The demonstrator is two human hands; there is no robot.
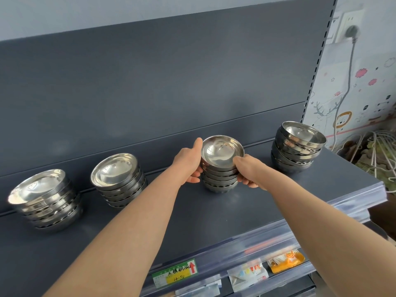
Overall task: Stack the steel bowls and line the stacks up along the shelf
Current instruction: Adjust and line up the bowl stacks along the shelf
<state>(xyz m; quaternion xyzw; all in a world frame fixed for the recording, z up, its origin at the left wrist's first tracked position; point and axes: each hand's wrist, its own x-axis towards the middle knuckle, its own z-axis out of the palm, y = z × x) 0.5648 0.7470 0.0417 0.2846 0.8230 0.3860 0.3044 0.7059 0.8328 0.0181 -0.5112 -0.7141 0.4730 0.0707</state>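
Left hand [188, 166] & right hand [248, 172] grip 3rd bowl stack [220, 166] on shelf [214, 211].

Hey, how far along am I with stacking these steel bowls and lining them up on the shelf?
Mostly done. Four stacks stand on the shelf: far-left stack, second stack and right stack are built, with no loose bowls in view. In hand: left hand and right hand grip the middle stack. Left: the right stack leans and sits further back, so straighten and align it.
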